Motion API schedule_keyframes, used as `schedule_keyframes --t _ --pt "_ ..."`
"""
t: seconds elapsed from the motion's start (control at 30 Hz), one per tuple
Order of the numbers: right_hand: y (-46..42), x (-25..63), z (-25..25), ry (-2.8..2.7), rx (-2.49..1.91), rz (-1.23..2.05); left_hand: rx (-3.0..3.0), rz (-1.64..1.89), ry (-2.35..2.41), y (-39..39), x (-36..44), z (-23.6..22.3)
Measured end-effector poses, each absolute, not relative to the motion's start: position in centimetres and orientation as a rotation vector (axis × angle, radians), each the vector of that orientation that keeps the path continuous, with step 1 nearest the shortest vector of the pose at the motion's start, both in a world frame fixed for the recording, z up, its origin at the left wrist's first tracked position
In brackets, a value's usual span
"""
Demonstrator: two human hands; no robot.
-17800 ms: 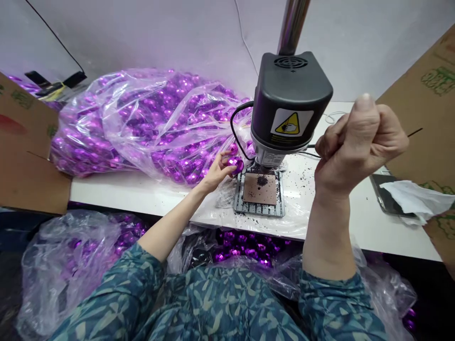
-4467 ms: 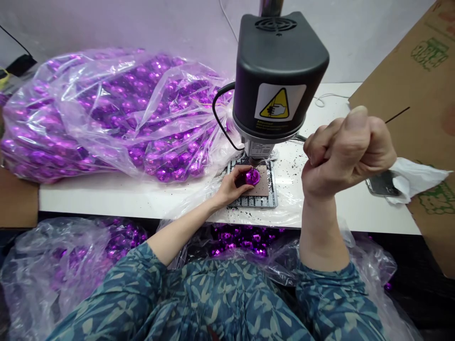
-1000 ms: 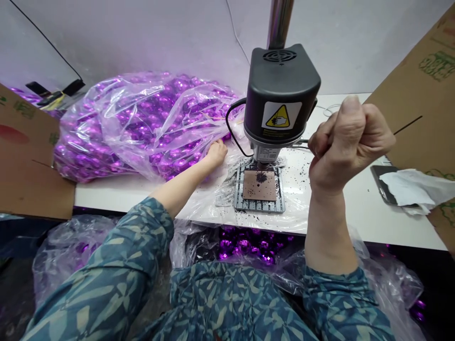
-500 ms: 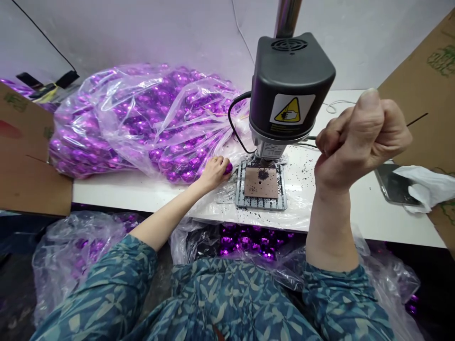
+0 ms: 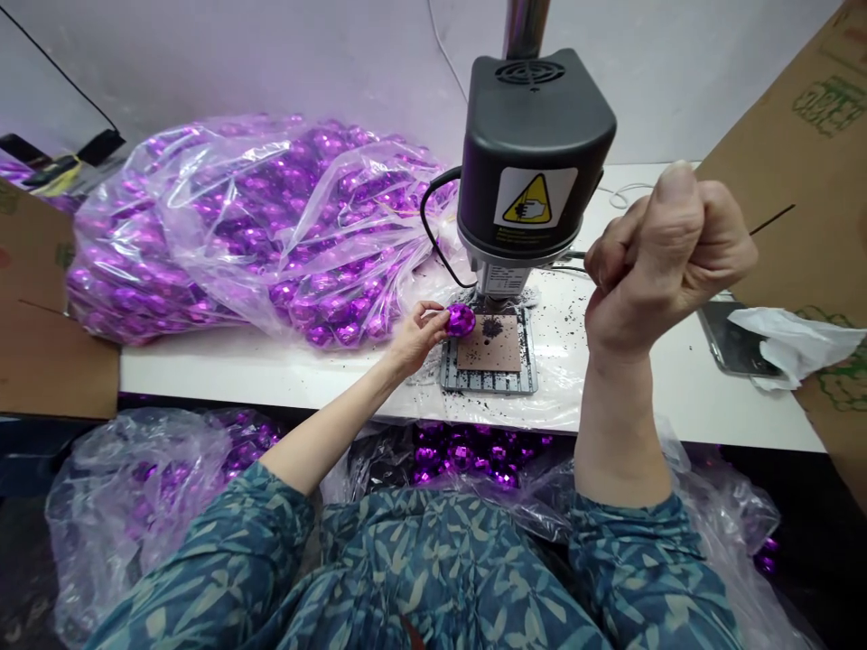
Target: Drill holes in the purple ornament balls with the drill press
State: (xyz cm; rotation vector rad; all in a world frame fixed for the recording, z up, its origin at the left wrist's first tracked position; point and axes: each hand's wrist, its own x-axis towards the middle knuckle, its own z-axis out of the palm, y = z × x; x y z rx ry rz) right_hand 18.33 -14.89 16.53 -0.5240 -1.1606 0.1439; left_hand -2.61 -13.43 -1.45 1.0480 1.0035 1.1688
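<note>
My left hand (image 5: 414,336) pinches a shiny purple faceted ball (image 5: 461,320) at the left edge of the drill press base plate (image 5: 489,354). The plate carries a brown pad with a small pile of dark shavings. Above it sits the black motor head of the drill press (image 5: 535,149) with a yellow warning label. My right hand (image 5: 660,262) is raised in a fist, closed on the thin metal feed lever (image 5: 573,267) at the right of the press.
A big clear plastic bag of purple balls (image 5: 250,226) lies on the white table (image 5: 223,370) at the left. Another bag with purple balls (image 5: 467,456) hangs below the table edge. Cardboard boxes (image 5: 799,153) stand at both sides. A phone under white tissue (image 5: 778,338) lies right.
My left hand has drawn a purple ball out of the big bag and carried it right, up to the base plate. The right fist stays on the lever.
</note>
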Motion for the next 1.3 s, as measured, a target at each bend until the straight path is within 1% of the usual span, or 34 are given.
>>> schedule_keyframes --t 0.1,0.17,0.3,0.7,0.93,1.13,1.3 --pt "-15.2 18.2 16.7 -1.159 -0.597 0.132 1.204 1.201 1.007 -13.9 -1.5 -1.9" --pt "-15.2 18.1 16.9 -1.128 -0.567 0.154 1.275 1.221 0.997 -14.0 -0.9 -2.1" --pt "-15.1 18.0 16.9 -1.087 -0.488 0.203 1.350 1.197 0.965 -14.2 -0.2 -2.1" --pt "-14.7 18.2 16.6 -1.101 -0.442 0.202 1.564 1.200 1.001 -14.6 1.9 -3.5" --pt "-14.7 18.2 16.6 -1.095 -0.435 0.201 1.665 1.149 0.986 -15.0 2.1 -3.5" --pt "-15.6 18.1 15.5 -1.105 -0.443 0.185 1.723 1.155 1.044 -15.0 2.0 -3.2" --pt "-15.8 18.1 13.9 -1.101 -0.452 0.112 1.728 1.158 1.040 -15.0 2.0 -3.2"
